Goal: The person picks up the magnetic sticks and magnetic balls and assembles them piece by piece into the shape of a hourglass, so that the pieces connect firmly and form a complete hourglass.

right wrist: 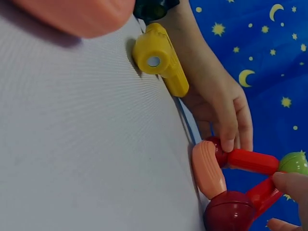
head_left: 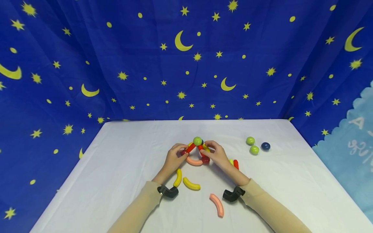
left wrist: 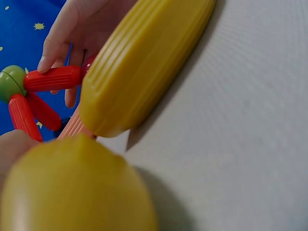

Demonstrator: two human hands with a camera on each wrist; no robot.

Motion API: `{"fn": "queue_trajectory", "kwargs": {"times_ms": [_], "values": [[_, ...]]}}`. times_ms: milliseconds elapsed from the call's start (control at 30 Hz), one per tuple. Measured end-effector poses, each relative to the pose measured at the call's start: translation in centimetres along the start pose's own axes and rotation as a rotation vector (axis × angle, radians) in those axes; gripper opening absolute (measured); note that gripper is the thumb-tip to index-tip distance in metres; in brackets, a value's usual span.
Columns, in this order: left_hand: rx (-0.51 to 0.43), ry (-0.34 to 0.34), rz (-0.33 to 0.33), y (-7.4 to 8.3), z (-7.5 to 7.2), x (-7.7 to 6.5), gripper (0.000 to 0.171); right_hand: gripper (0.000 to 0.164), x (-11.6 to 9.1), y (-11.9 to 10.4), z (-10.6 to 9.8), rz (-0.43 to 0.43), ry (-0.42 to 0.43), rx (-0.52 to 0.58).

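Observation:
A small frame of toy building rods and balls stands on the table between the hands. Its top is a green ball (head_left: 197,141), from which straight red rods (left wrist: 54,78) slope down. At the front of the base, a curved pink rod (head_left: 194,161) links two dark red balls (right wrist: 231,211). Yellow rods and a dark blue ball show partly behind. My left hand (head_left: 173,158) pinches the left red ball between thumb and fingers. With thumb in front and fingers behind, my right hand (head_left: 218,156) holds the red rod on the right side.
Two curved yellow rods (head_left: 191,183) and a loose pink rod (head_left: 217,205) lie in front of the frame. By the right forearm are a red rod (head_left: 236,164) and a yellow-green piece. Two green balls (head_left: 254,149) and a blue ball (head_left: 265,146) rest at right.

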State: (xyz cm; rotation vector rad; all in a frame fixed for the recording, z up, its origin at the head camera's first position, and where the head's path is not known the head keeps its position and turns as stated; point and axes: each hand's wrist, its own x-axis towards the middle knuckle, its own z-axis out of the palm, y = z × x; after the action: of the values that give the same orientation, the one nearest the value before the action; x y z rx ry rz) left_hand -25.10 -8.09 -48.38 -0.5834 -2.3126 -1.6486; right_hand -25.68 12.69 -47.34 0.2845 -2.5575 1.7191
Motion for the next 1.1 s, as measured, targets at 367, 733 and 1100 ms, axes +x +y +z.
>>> {"fn": "queue_trajectory", "kwargs": {"times_ms": [367, 733, 1100], "values": [[0.114, 0.058, -0.069, -2.5, 0.0, 0.3, 0.025, 0.033, 0.2, -1.5, -2.4, -0.028, 0.014, -0.082], [0.08, 0.025, -0.111, -2.0, -0.1, 0.2, 0.032, 0.027, -1.7, 0.3, -6.2, -0.053, 0.091, -0.234], [0.019, 0.031, -0.184, -2.1, 0.0, 0.1, 0.033, 0.028, -5.3, 2.1, -8.6, 0.055, 0.116, -0.396]]}}
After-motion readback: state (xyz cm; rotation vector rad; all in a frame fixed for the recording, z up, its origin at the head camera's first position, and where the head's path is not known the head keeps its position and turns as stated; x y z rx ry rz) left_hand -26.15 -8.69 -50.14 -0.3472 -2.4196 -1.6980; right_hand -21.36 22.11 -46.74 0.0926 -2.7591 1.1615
